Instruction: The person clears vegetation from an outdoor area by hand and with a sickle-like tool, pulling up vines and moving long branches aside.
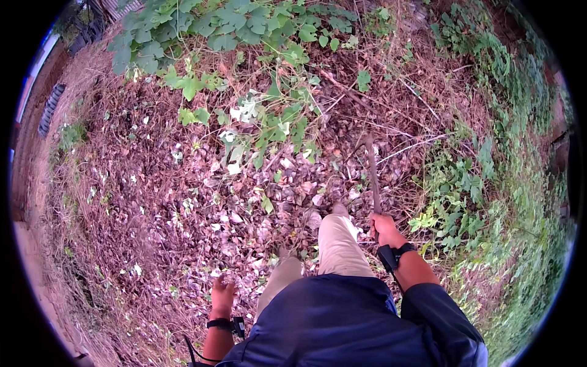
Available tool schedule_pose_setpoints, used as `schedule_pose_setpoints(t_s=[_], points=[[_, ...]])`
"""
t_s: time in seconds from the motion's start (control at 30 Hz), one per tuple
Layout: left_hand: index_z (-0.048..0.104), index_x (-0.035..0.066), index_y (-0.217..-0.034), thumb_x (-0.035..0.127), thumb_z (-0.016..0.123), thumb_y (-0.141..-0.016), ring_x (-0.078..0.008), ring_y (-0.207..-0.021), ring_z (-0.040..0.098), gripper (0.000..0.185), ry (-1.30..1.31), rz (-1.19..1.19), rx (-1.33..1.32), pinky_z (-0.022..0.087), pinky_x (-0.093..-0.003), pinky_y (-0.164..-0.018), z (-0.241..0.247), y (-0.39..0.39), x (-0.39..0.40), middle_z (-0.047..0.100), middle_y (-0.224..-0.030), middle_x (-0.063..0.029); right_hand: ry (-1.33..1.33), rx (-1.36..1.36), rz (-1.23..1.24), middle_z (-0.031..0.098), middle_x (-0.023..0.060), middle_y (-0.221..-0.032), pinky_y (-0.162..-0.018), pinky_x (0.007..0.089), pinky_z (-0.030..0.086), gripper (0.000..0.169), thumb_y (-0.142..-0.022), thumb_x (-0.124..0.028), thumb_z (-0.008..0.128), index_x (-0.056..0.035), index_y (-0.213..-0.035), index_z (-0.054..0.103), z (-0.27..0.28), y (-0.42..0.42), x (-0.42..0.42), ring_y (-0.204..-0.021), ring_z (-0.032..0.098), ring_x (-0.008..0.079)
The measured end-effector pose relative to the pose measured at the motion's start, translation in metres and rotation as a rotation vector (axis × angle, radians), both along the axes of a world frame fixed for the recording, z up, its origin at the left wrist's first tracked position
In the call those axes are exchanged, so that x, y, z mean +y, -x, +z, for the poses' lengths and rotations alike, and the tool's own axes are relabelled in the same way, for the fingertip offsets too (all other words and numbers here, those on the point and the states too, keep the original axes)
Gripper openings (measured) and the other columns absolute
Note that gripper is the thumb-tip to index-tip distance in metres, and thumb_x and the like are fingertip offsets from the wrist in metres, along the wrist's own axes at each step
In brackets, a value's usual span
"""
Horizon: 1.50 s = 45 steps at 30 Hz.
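Note:
My right hand (384, 228) is closed round the lower end of a long wooden-looking handle (373, 174), which points away from me over the ground. At its far end the tool bends to the left among the dry leaves; the exact shape of its head is hard to make out. My left hand (223, 291) hangs low on the left with its fingers apart and nothing in it. Both wrists wear black straps with small devices. Green lobed vine leaves (270, 124) trail over the brown leaf litter (220, 220) in front of my legs.
Thin dry sticks (412, 144) lie beyond the tool to the right. A dense leafy vine (238, 23) spreads across the far side, and green plants (458, 202) grow along the right. At the far left are a dark ribbed object (51, 110) and bare brown ground.

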<state>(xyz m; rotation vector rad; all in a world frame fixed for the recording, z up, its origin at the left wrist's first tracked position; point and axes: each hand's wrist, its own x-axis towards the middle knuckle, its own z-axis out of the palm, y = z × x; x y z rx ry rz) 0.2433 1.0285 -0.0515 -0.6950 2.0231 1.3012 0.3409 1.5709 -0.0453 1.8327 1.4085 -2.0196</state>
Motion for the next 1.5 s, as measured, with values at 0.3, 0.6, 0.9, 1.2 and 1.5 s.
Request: schedule_pose_setpoints(t_s=[0.3, 0.6, 0.9, 1.2, 1.5], points=[[0.031, -0.001, -0.140, 0.004, 0.059, -0.085, -0.0181, -0.073, 0.066, 0.062, 0.028, 0.113, -0.075, 0.052, -0.0281, -0.058, 0.005, 0.024, 0.073, 0.064, -0.096, -0.0137, -0.101, 0.035, 0.029, 0.047, 0.0035, -0.053, -0.037, 0.0336, 0.034, 0.027, -0.090, -0.022, 0.055, -0.0081, -0.067, 0.050, -0.071, 0.093, 0.147, -0.040, 0.044, 0.0171], [0.034, -0.004, -0.138, 0.011, 0.063, -0.084, -0.0217, -0.079, 0.068, 0.063, 0.185, -0.109, -0.237, 0.057, -0.0307, -0.060, -0.025, 0.036, 0.182, 0.067, -0.098, -0.0207, -0.614, 0.016, 0.252, 0.054, 0.0077, -0.057, -0.038, 0.0378, 0.036, 0.021, -0.088, -0.021, 0.056, -0.0048, -0.075, 0.056, -0.229, 0.178, 0.359, -0.042, 0.051, 0.0217], [0.032, -0.006, -0.137, 0.012, 0.063, -0.086, -0.0232, -0.081, 0.069, 0.062, 0.256, -0.084, -0.342, 0.057, -0.0323, -0.066, -0.005, 0.037, 0.252, 0.067, -0.099, -0.0201, -0.022, -0.091, -0.059, 0.052, 0.0098, -0.055, -0.039, 0.0388, 0.037, 0.038, -0.089, -0.031, 0.054, -0.0038, -0.064, 0.053, -0.265, 0.263, 0.410, -0.042, 0.050, 0.0237], [0.033, -0.005, -0.137, 0.015, 0.064, -0.089, -0.0219, -0.079, 0.068, 0.061, 0.226, -0.225, -0.313, 0.056, -0.0315, -0.064, -0.023, 0.058, 0.280, 0.067, -0.099, -0.0186, 0.262, -0.033, 0.057, 0.045, -0.0047, -0.056, -0.038, 0.0210, 0.033, 0.022, -0.089, -0.019, 0.056, -0.0130, -0.070, 0.047, -0.133, 0.203, 0.365, -0.042, 0.039, 0.0062], [0.038, -0.003, -0.137, 0.035, 0.060, -0.091, -0.0228, -0.105, 0.061, 0.065, -0.028, -0.541, -0.159, 0.048, -0.0321, -0.089, -0.053, 0.161, 0.428, 0.063, -0.115, -0.0214, 0.332, 0.048, 0.347, 0.045, 0.0003, -0.056, -0.038, 0.0269, 0.034, 0.016, -0.092, -0.014, 0.056, -0.0061, -0.083, 0.045, 0.064, 0.068, 0.274, -0.041, 0.041, 0.0104]])
